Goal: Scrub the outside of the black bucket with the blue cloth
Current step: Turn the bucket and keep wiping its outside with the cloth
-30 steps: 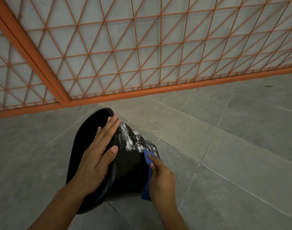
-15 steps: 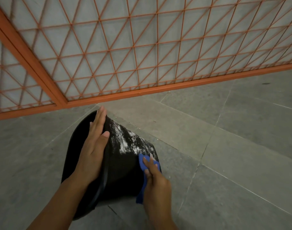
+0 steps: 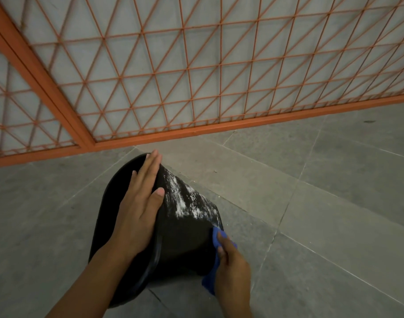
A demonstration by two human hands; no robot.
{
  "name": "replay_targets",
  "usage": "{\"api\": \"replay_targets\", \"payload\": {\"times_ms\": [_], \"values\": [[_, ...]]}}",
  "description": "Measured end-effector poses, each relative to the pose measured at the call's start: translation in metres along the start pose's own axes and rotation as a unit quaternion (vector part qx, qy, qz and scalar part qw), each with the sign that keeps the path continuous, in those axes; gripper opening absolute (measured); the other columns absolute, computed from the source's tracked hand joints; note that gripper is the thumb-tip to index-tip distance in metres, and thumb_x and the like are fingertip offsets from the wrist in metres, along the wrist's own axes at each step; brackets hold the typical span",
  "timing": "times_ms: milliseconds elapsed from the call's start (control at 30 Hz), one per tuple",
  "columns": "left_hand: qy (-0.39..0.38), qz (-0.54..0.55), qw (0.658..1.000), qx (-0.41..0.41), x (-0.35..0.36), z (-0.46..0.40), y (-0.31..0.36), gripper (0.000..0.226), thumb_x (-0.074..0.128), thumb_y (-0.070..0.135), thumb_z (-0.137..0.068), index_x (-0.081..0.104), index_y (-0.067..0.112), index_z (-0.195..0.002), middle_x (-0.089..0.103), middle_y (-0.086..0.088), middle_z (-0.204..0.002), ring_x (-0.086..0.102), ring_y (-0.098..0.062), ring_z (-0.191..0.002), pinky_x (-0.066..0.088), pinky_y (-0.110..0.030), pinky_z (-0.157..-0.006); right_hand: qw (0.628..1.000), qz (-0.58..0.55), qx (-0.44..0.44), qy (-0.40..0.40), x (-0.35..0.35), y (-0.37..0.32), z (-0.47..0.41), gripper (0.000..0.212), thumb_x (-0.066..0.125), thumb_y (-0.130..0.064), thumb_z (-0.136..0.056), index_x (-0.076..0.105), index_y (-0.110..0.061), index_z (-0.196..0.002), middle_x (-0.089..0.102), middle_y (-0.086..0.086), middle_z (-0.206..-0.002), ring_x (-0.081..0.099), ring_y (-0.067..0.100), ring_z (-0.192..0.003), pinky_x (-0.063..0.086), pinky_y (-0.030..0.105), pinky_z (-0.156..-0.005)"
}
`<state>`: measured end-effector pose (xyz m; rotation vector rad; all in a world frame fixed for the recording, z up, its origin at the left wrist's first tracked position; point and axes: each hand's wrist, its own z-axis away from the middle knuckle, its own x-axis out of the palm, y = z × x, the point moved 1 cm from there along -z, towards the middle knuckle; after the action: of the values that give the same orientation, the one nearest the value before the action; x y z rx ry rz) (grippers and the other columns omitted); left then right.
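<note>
**Bucket on its side, cloth working the lower wall**

Low in the centre of the frame, the black bucket point(image 3: 185, 239) lies tipped on the grey tiled floor point(image 3: 334, 203), its mouth towards the left edge. The left hand point(image 3: 139, 214) spreads flat and wide across the rim end, pinning it down. The right hand point(image 3: 233, 265) is closed around the blue cloth point(image 3: 216, 260), pressing it to the wall near the base. White streaks point(image 3: 187, 200) mark the upper side, towards the orange grille point(image 3: 196, 76) filling the top of the frame. The bucket looks like light, stiff plastic, round enough to roll, so that flat palm at the rim seems the right hold. The cloth is soft and bunches easily, so a firm, full grip suits it.
</note>
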<state>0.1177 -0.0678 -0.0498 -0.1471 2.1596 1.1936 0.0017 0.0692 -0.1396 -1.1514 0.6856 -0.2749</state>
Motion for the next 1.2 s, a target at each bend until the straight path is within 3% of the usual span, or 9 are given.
{"api": "replay_targets", "payload": {"times_ms": [67, 200, 433, 600, 700, 833, 967, 1133, 1200], "values": [[-0.008, 0.011, 1.0, -0.005, 0.001, -0.001, -0.003, 0.062, 0.026, 0.04, -0.091, 0.016, 0.023, -0.15, 0.012, 0.016, -0.158, 0.008, 0.0, -0.146, 0.007, -0.049, -0.121, 1.0, 0.001, -0.016, 0.016, 0.005, 0.0, 0.002, 0.033, 0.044, -0.021, -0.094, 0.055, -0.024, -0.124, 0.064, 0.004, -0.116, 0.06, 0.015, -0.101, 0.04, 0.011, -0.076], [-0.018, -0.004, 1.0, -0.001, 0.004, 0.0, -0.004, 0.064, 0.023, 0.041, -0.091, 0.008, 0.023, -0.15, 0.005, 0.019, -0.158, 0.003, 0.002, -0.145, -0.004, -0.031, -0.121, 0.998, 0.049, 0.023, 0.029, 0.0, -0.001, -0.03, 0.03, 0.044, -0.011, -0.095, 0.059, -0.017, -0.12, 0.067, 0.018, -0.106, 0.062, 0.029, -0.093, 0.042, 0.029, -0.079], [-0.022, 0.022, 0.999, -0.01, 0.002, -0.004, -0.009, 0.065, 0.025, 0.041, -0.088, 0.01, 0.023, -0.149, 0.005, 0.017, -0.157, 0.003, 0.004, -0.145, -0.006, -0.021, -0.118, 0.997, 0.067, -0.002, 0.025, 0.005, 0.001, -0.028, 0.029, 0.046, -0.014, -0.094, 0.059, -0.019, -0.12, 0.069, 0.013, -0.102, 0.061, 0.021, -0.081, 0.04, 0.026, -0.068], [-0.013, -0.01, 1.0, 0.002, 0.001, -0.002, -0.008, 0.064, 0.023, 0.041, -0.09, 0.012, 0.021, -0.15, 0.01, 0.01, -0.159, 0.006, 0.0, -0.146, -0.003, -0.035, -0.121, 0.997, 0.065, 0.028, 0.029, 0.0, 0.006, -0.034, 0.029, 0.044, -0.012, -0.095, 0.059, -0.016, -0.12, 0.065, 0.012, -0.115, 0.06, 0.021, -0.096, 0.041, 0.026, -0.082], [-0.016, 0.003, 1.0, -0.001, -0.001, -0.003, -0.009, 0.067, 0.024, 0.043, -0.088, 0.013, 0.018, -0.15, 0.009, 0.01, -0.159, 0.005, 0.002, -0.145, -0.004, -0.035, -0.121, 0.998, 0.06, 0.0, 0.032, 0.006, 0.008, -0.023, 0.028, 0.049, -0.014, -0.093, 0.061, -0.02, -0.118, 0.067, 0.012, -0.11, 0.062, 0.022, -0.093, 0.043, 0.028, -0.082], [-0.017, 0.006, 1.0, -0.007, 0.001, -0.003, -0.006, 0.068, 0.024, 0.041, -0.087, 0.013, 0.017, -0.15, 0.009, 0.012, -0.158, 0.005, 0.004, -0.145, -0.005, -0.033, -0.12, 0.999, 0.048, 0.023, -0.001, -0.006, 0.008, -0.045, 0.03, 0.044, -0.011, -0.095, 0.059, -0.013, -0.121, 0.063, 0.01, -0.12, 0.058, 0.024, -0.109, 0.04, 0.024, -0.088], [-0.02, 0.003, 1.0, 0.004, -0.001, -0.005, -0.006, 0.067, 0.024, 0.041, -0.088, 0.014, 0.016, -0.149, 0.011, 0.007, -0.159, 0.006, 0.0, -0.146, -0.005, -0.037, -0.121, 0.998, 0.06, -0.002, 0.028, 0.002, 0.012, -0.022, 0.028, 0.048, -0.012, -0.094, 0.061, -0.018, -0.118, 0.068, 0.014, -0.107, 0.062, 0.02, -0.087, 0.041, 0.014, -0.071], [-0.014, 0.013, 1.0, -0.003, 0.001, -0.002, -0.004, 0.067, 0.024, 0.042, -0.086, 0.014, 0.018, -0.149, 0.01, 0.011, -0.158, 0.006, 0.005, -0.144, -0.005, -0.032, -0.12, 1.0, 0.02, 0.023, 0.005, -0.003, 0.004, -0.039, 0.03, 0.044, -0.011, -0.095, 0.058, -0.014, -0.122, 0.065, 0.015, -0.112, 0.06, 0.029, -0.1, 0.043, 0.03, -0.085], [-0.019, 0.003, 1.0, 0.003, 0.003, -0.005, -0.002, 0.067, 0.023, 0.042, -0.087, 0.015, 0.017, -0.149, 0.011, 0.009, -0.158, 0.006, 0.002, -0.145, -0.004, -0.036, -0.121, 1.0, 0.022, 0.01, 0.006, -0.004, -0.002, -0.025, 0.032, 0.042, -0.017, -0.095, 0.056, -0.019, -0.124, 0.065, 0.009, -0.114, 0.06, 0.023, -0.102, 0.045, 0.028, -0.083]]}}
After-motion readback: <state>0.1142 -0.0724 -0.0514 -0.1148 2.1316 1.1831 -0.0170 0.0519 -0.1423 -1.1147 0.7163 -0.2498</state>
